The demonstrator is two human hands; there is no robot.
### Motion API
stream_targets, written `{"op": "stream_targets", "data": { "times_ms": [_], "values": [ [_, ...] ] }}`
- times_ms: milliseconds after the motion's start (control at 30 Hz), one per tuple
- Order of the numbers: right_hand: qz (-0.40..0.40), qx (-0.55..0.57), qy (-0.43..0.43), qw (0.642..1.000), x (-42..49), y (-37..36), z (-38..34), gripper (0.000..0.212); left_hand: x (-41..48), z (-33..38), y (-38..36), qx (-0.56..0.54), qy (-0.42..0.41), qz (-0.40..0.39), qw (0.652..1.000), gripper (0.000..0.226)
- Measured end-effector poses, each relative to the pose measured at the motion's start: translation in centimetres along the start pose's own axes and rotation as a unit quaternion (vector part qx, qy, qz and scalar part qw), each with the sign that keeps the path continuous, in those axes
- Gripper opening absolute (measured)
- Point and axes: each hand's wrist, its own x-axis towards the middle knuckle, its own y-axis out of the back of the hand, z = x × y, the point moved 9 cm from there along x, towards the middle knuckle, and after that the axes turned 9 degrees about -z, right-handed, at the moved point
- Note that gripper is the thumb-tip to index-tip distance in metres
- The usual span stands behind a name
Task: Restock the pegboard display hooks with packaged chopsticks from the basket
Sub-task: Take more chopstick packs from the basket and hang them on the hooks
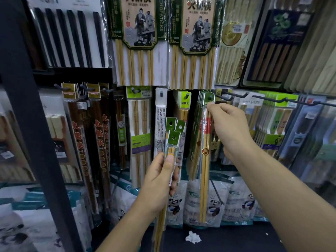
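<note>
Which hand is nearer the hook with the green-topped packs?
Right. The right hand pinches a pack just below that hook; the left hand sits lower left, gripping three spare packs.

A: Where's the left hand [160, 179]?
B: Raised at centre, forearm rising from below, thumb flat on the front of the chopstick packs [173, 139], fingers curled behind.
A: And the right hand [231, 128]?
B: Higher (arm stretched in from the lower right, wrist bent), thumb and forefinger pinching the top of a hanging pack [205, 170]. Both forearms bare.
</note>
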Motion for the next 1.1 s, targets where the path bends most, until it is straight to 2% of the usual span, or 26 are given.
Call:
{"op": "stream_targets", "data": {
  "times_ms": [167,300,467,533,633,767,900,1100],
  "values": [
    [0.019,-0.027,0.004,0.999,0.6,0.5,0.3,0.045,0.1,-0.2,0.1,0.006,0.003,0.001,1.0,0.037],
    [0.038,-0.066,0.015,0.997,0.8,0.9,0.9,0.056,0.1,-0.3,0.3,-0.036,0.011,0.014,0.999,0.025],
    [0.079,-0.069,0.026,0.994,-0.1,1.7,1.7,0.041,0.0,0.0,0.3,-0.047,0.004,0.011,0.999,0.053],
    [0.092,-0.073,0.051,0.992,-1.1,1.8,1.0,0.034,0.1,0.4,0.2,-0.03,-0.012,0.016,0.999,0.036],
    [0.027,-0.082,0.058,0.995,-2.3,0.0,0.5,0.024,0.3,0.2,0.3,-0.034,-0.02,0.021,0.999,0.015],
    [-0.102,-0.073,0.041,0.991,-3.8,-3.8,0.5,0.016,0.4,0.1,-0.3,-0.035,-0.028,-0.006,0.999,0.021],
    [-0.125,-0.08,0.052,0.988,-4.1,-4.7,0.6,0.018,0.6,-0.1,-0.3,-0.01,-0.037,-0.012,0.999,0.009],
    [-0.136,-0.025,0.006,0.99,-4.1,-4.7,1.7,0.017,0.4,0.0,-0.4,-0.035,-0.049,-0.016,0.998,0.017]
  ]
}}
